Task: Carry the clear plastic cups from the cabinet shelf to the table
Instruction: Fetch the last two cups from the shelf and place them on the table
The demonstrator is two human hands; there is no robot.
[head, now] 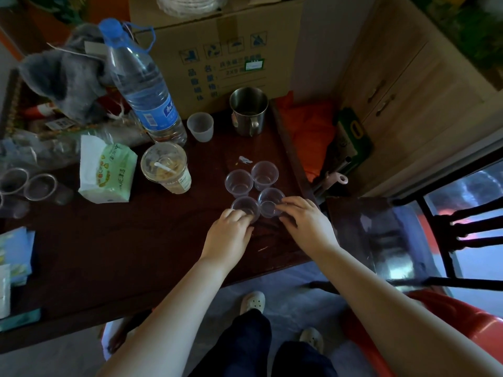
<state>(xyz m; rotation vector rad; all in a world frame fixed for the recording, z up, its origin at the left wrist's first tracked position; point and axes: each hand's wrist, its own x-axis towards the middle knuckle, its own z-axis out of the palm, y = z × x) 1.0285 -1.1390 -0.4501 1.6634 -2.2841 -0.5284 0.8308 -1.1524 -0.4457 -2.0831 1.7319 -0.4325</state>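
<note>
Cups: four clear plastic cups (251, 190) stand upright and empty in a tight two-by-two cluster on the dark wooden surface (141, 240), toward its right edge.
Look: thin see-through walls with a faint violet tint, rolled rims, small round bases showing through.
Far pair: far-left cup (238, 183) and far-right cup (264, 175) stand free, rims nearly touching.
Near pair: near-left cup (245, 208) and near-right cup (270, 202) are each under a hand.
Left hand (228, 235): fingers curled onto the near side of the near-left cup, closed on it.
Right hand (306, 220): fingertips on the rim and right side of the near-right cup; whether it grips or only touches, I cannot tell.
Hands: apart from each other, one cup each.
Other clear cups: two more (27, 186) at the far left of the surface, well apart from the cluster.
Frosted cup (201, 127): one, upright, far of the cluster, between the water bottle and the metal mug.
Water bottle (141, 85): one, large, blue cap and label, leaning.
Metal mug (249, 111): one, handle facing near.
Drink cup (166, 166): one, lidded, with a straw, left of the cluster.
Tissue pack (107, 170): one, green and white, left of the drink cup.
Cardboard box (217, 50): one, at the far edge, blue print on its side.
Chair (446, 229): one, dark frame, right of the surface.
</note>
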